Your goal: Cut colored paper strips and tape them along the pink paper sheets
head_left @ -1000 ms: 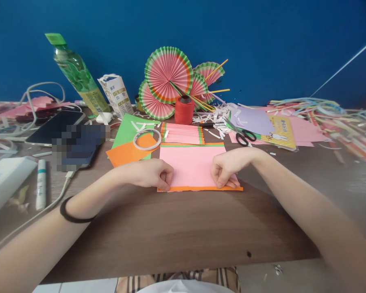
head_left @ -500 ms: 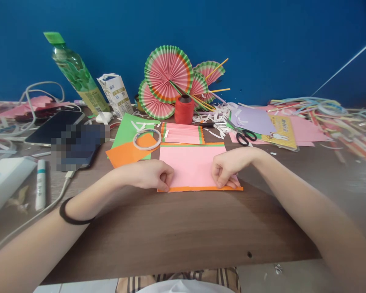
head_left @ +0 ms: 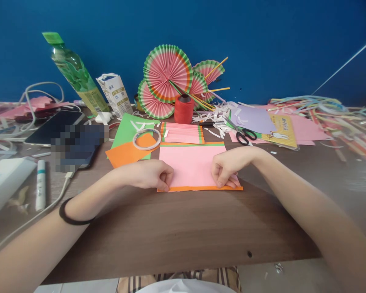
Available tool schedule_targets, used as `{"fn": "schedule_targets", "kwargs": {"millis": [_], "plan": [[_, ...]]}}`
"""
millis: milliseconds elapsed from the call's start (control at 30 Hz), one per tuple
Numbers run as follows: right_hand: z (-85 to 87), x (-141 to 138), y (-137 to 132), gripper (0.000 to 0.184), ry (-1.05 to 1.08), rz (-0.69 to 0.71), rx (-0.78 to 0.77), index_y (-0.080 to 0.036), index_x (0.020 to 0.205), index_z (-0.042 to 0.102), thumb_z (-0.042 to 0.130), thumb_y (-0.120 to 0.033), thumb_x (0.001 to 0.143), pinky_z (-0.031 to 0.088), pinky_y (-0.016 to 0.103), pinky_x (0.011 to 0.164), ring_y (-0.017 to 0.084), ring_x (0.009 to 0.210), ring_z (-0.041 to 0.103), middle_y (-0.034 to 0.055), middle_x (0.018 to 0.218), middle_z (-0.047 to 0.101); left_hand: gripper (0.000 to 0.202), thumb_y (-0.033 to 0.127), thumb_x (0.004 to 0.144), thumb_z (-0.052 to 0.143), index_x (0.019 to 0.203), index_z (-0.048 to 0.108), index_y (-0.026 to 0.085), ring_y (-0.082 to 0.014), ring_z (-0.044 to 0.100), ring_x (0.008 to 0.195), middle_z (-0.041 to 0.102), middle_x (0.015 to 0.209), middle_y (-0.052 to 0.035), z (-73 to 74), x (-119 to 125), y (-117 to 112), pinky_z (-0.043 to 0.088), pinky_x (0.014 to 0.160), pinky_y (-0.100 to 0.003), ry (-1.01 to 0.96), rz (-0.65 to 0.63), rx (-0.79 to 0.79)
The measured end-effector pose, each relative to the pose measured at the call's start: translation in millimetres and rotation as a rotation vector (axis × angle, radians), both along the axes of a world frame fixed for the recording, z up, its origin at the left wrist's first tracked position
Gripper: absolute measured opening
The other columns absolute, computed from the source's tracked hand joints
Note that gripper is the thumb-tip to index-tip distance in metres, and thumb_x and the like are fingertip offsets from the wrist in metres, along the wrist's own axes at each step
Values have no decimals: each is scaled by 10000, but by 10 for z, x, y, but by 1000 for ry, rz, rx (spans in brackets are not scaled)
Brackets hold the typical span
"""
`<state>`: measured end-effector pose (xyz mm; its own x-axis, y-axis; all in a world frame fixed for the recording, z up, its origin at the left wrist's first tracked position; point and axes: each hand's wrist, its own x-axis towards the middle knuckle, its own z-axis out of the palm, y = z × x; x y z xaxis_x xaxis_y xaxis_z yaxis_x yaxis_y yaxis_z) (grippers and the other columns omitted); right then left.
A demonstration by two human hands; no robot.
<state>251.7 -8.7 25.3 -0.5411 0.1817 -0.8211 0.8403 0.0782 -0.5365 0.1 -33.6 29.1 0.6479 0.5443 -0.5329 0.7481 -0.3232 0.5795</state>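
Pink sheet [head_left: 192, 165] lies flat, centre frame, on the worktop [head_left: 177, 228]. Left hand [head_left: 149, 174] and right hand [head_left: 227, 169] pinch its near corners. Judged light, limp, easily creased; edges suit gripping.

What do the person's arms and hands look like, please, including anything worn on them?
Both arms are bare as far as the view shows: no sleeves, no gloves. The left hand and right hand show no rings or watch. The only thing worn is a thin black band, like a hair tie, round the left wrist.
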Motion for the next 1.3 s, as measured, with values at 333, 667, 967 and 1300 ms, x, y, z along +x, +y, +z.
{"fn": "schedule_targets", "kwargs": {"millis": [333,667,967,1300], "plan": [[-38,18,10,389,18,-2,-15,-122,714,606,656,-496,618,462,225,496,109,457,579,-17,521,612,125,304,667,556,645,523,185,-100,464,557,513,581,48,3,2,-10,327,483,-200,26,-7,19],[-27,20,4,395,4,-3,1,-124,713,614,654,-505,619,455,205,482,107,467,590,-14,530,619,130,324,661,557,645,521,200,-117,483,570,546,603,39,5,26,-36,304,461,-213,121,7,93],[-1,2,-9,410,-2,3,19,-124,699,607,648,-523,614,441,199,474,108,472,596,-9,538,622,164,366,662,556,650,510,209,-133,481,581,538,603,26,-31,0,-43,303,467,-225,152,30,125],[-8,15,0,437,12,4,8,-123,731,618,653,-540,604,466,211,497,110,470,595,-15,513,617,163,355,673,548,635,501,204,-128,469,577,527,598,30,-40,-23,-42,293,473,-225,130,4,125]]}}
